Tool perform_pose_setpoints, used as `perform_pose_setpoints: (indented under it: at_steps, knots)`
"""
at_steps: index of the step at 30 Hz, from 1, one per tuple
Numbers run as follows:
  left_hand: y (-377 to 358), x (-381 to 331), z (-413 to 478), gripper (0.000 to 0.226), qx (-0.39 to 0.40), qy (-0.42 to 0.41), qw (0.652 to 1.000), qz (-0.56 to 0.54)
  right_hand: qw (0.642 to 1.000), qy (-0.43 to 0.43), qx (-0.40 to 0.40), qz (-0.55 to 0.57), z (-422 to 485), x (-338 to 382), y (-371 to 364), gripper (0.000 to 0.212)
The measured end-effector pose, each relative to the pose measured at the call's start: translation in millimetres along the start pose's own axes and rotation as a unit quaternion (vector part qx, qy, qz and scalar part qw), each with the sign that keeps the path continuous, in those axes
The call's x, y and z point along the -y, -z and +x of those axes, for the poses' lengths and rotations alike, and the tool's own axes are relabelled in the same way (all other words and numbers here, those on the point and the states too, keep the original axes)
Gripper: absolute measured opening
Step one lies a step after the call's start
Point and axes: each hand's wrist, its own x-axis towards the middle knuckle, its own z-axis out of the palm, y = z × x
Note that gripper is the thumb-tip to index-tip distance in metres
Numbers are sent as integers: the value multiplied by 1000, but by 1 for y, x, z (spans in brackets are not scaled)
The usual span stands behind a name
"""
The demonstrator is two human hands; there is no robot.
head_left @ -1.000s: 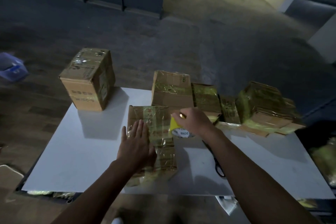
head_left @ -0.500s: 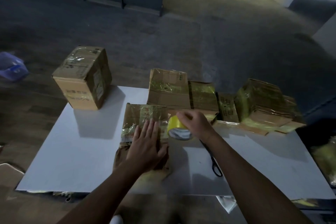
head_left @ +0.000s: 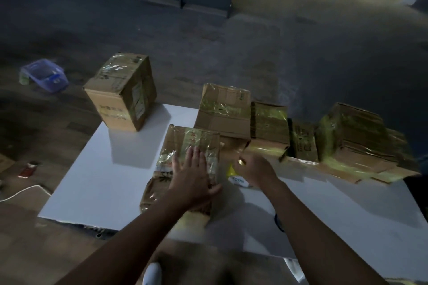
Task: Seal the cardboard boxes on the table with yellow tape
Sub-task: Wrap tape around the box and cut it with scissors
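Off to the left, on the floor, lies a blue plastic tub, and nearer to me a white cable trails across the boards. The white table carries a tall cardboard box standing upright on its far left corner, with tape glinting on its top. Towards the middle a flattened box with shiny yellow tape over it lies on the table. The left hand lies on it palm down, fingers straight and close together, thumb out to the side, pressing it flat. Just right of that box is the roll of yellow tape, low over the tabletop. The right hand is curled over the top of it and grips it, a gold ring showing on one finger. Behind the hands, along the far edge, a row of taped boxes stands side by side and ends in a larger bundle on the right. A dark scissor handle peeks out from under the right forearm
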Motion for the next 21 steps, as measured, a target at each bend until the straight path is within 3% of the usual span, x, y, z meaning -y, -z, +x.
perform_pose_setpoints:
  at_steps: [4,11,17,21]
  knots:
    - [9,-56,13,80,56,128,990,-12,1000,-7,17,-15,-1,4,-17,31]
    - [-4,-41,9,56,-23,140,988,-63,999,-16,21,26,-5,12,-22,35]
    - [0,-3,-1,72,-47,85,985,-143,998,4,-28,63,-1,39,-23,36]
    - [25,33,-5,86,-45,70,963,-255,993,26,-44,109,6,69,-3,36]
